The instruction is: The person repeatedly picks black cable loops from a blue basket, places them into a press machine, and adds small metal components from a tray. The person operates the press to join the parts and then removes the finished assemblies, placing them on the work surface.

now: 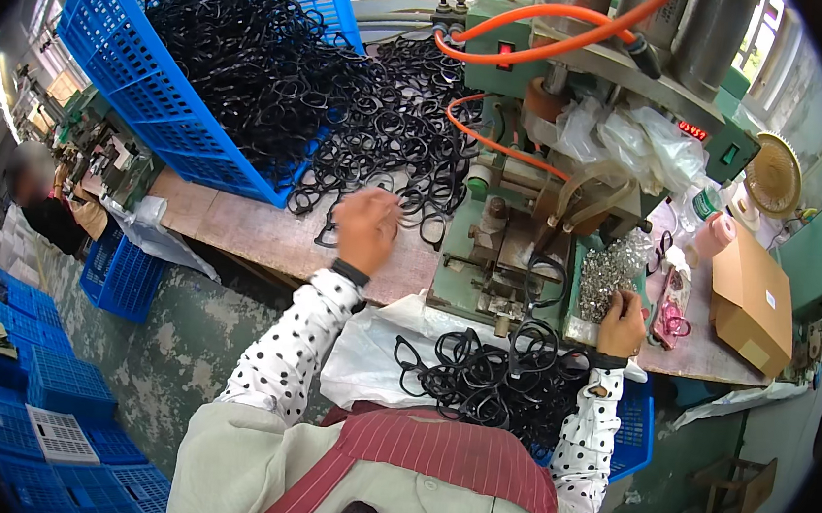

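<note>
My left hand is over the near edge of a spread of black eyeglass frames on the table. Its fingers are bent and slightly smeared, so any hold on a frame cannot be made out. At the right, my right hand is at the near right edge of a tray of small shiny metal parts. Its fingertips are pressed together; what they hold is too small to name. Between the hands stands a green press machine, with a black frame hanging at its front.
A tilted blue basket spills black frames at the back left. More black frames lie heaped before my lap, beside white sheeting. Orange hoses cross the machine. A cardboard box and a pink bottle stand right.
</note>
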